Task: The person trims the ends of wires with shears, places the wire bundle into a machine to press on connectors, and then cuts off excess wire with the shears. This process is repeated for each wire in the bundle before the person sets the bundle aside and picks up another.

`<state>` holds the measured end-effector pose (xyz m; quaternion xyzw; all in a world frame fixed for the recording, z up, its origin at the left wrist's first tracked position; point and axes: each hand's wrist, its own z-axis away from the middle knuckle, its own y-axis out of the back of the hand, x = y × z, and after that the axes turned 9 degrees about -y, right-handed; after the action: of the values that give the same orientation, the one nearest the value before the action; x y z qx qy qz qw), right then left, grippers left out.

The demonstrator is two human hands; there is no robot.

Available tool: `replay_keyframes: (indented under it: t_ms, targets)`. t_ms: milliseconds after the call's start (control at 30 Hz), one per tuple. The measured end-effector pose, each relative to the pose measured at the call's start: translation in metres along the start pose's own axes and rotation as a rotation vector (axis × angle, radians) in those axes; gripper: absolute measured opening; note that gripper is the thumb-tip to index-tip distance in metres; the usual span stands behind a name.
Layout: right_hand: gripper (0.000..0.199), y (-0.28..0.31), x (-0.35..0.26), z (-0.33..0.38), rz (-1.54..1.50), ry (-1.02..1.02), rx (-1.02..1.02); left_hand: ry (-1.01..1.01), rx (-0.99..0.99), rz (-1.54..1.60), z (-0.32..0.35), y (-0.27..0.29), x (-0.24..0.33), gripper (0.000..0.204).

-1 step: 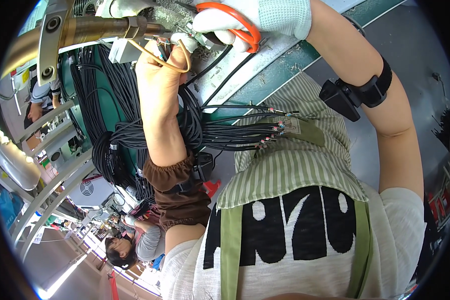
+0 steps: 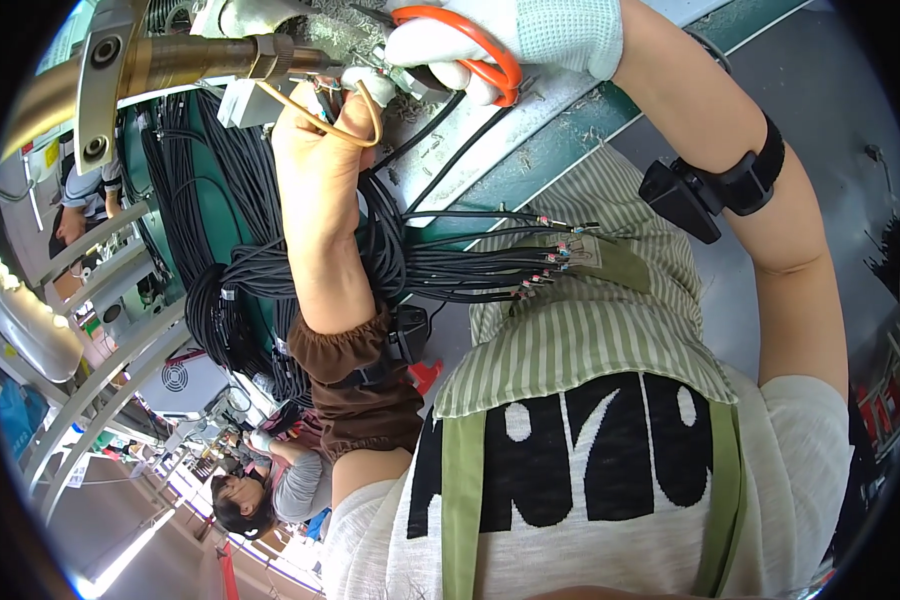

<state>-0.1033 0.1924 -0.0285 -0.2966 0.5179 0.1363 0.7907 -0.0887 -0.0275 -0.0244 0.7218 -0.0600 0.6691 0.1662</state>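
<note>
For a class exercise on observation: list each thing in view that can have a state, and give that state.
Orange loop-handled hand tool: held in white-gloved right hand; open or shut unclear
Thin black round cables: bundled, coloured wire ends exposed
Green-and-white striped fabric apron: worn
Brown elasticated fabric sleeve: worn, cuff gathered
Black plastic device: worn, strapped on
Flat white worktop: littered with scraps

Cables (image 2: 450,265) are black, handles (image 2: 488,45) orange, the apron (image 2: 590,355) striped green and white.
</note>
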Motion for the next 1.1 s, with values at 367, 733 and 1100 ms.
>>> replay_keyframes:
  t_ms: [367, 733, 1100]
  targets:
    - [0.023, -0.002, -0.008, 0.012, 0.033, -0.038, 0.022, -0.004, -0.005, -0.005, 0.004, -0.009, 0.009, 0.031]
    - [0.025, 0.002, -0.008, 0.013, -0.004, -0.040, 0.011, -0.007, 0.000, -0.004, 0.004, -0.016, 0.014, 0.031]
    - [0.024, 0.001, 0.010, 0.002, 0.286, 0.247, 0.133, 0.051, -0.018, 0.063, 0.003, -0.006, 0.004, 0.025]
